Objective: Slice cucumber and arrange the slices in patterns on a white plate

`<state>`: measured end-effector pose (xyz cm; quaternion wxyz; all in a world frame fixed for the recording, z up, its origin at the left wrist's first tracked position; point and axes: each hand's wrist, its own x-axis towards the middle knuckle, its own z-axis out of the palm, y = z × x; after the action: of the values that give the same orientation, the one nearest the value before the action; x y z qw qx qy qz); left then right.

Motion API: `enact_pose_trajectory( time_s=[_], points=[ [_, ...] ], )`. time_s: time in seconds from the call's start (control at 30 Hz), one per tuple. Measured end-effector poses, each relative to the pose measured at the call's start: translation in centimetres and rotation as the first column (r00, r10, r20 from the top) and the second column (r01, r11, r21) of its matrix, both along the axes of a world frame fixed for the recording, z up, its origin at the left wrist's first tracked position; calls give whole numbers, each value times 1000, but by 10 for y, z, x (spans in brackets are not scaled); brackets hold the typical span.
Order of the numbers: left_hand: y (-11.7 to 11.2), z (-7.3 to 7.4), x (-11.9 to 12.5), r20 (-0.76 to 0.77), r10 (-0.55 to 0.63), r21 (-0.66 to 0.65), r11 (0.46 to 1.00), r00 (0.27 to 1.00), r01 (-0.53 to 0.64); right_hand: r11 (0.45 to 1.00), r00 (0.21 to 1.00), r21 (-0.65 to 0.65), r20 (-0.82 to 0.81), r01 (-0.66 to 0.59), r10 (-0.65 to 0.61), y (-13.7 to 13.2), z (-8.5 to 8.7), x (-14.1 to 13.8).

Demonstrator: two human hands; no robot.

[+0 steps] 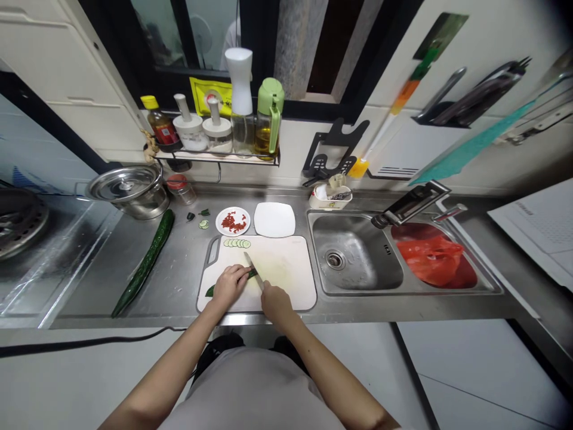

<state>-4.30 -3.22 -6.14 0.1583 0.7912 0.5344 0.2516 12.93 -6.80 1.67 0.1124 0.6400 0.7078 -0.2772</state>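
A white cutting board (286, 269) lies on the steel counter in front of me. My left hand (229, 284) is closed over a short piece of cucumber (210, 291), pressing it onto the board. My right hand (276, 303) grips the handle of a knife (253, 269), whose blade angles up and left with its edge against the cucumber's cut end beside my left fingers. A row of several cucumber slices (237, 243) lies along the board's far edge.
A whole long cucumber (145, 263) lies left of the board. Behind the board sit a small plate of chopped red chili (233, 221) and an empty white plate (274, 219). A double sink (358, 254) is at the right, with a red bag (432, 260) in its far basin. A steel pot (128, 190) stands at the back left.
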Motion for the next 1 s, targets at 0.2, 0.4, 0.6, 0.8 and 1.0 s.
enact_pose_trajectory(
  time_s=[0.2,0.4,0.6,0.8,1.0],
  points=[
    [1,-1,0,16,-2,-9,1000,1000,2,998,1000,-66,7,6,-6,-9,9,10],
    [2,3,-1,26,1,-29,1000,1000,0,998,1000,-66,3,-5,5,-4,12,7],
    [2,2,-1,45,-3,-28,1000,999,4,999,1000,-25,2,-21,21,1,6,1],
    [1,2,0,32,0,-27,1000,999,1,1000,1000,10,-16,-19,20,13,-4,-7],
    [2,2,0,32,4,-18,1000,999,-3,1000,1000,-2,-2,-23,23,7,-6,-3]
  ],
)
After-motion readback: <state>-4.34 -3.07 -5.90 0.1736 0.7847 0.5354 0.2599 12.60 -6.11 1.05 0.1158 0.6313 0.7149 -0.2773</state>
